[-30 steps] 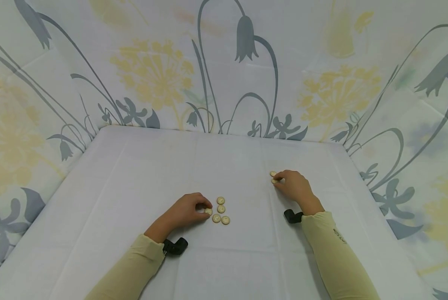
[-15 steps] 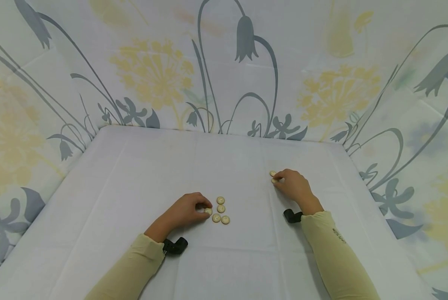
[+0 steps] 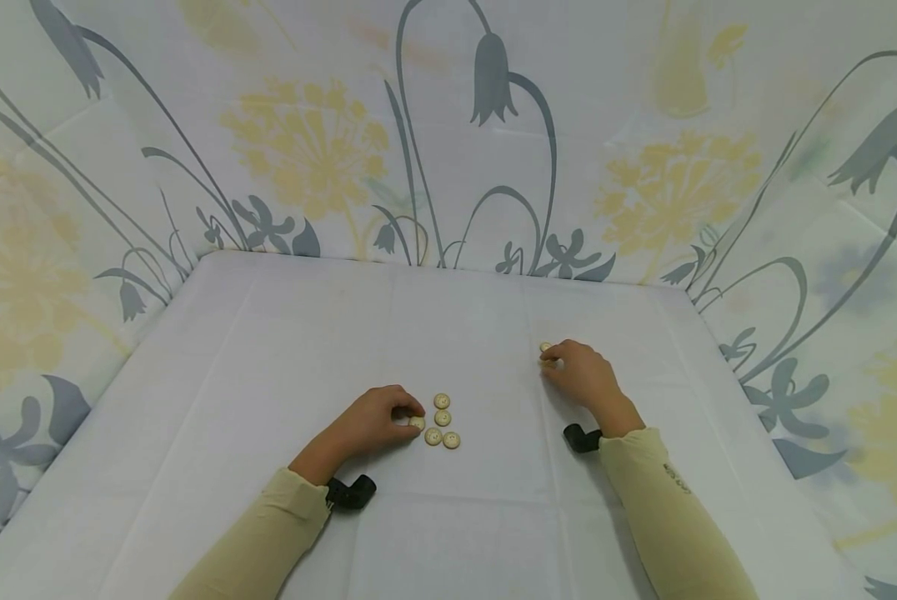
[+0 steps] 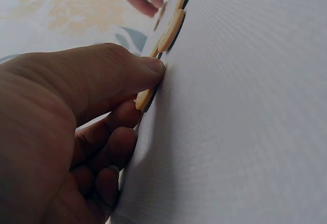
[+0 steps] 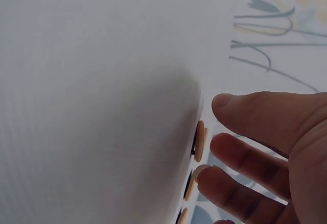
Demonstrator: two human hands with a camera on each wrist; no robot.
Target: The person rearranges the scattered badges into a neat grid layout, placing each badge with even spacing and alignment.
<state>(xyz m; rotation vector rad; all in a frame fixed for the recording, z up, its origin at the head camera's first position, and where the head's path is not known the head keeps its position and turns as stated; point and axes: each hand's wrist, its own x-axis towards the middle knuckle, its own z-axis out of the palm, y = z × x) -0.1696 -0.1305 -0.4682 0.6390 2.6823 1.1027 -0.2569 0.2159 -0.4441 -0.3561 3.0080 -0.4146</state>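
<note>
On the white cloth, my left hand (image 3: 373, 423) pinches a round, light wood-coloured button (image 3: 417, 423) by its edge. The left wrist view shows the thumb over that button (image 4: 145, 100), with the index finger below. To its right lie several matching buttons: an upper one (image 3: 442, 401), one below it (image 3: 443, 417), and a lower pair (image 3: 443, 437). Farther right, my right hand (image 3: 583, 375) hovers beside more buttons (image 3: 545, 347), partly covering one. In the right wrist view, its thumb and fingers stand apart, next to a button (image 5: 199, 141) without gripping it.
White cloth (image 3: 463, 525) covers the table. Flower-printed fabric (image 3: 463, 167) rises behind it and at both sides. A small black camera (image 3: 353, 492) sits at the left wrist and another (image 3: 582, 437) at the right.
My right hand has shifted slightly left and towards me, and its fingers now cover more of the nearer button. The left hand and the buttons beside it stay in place.
</note>
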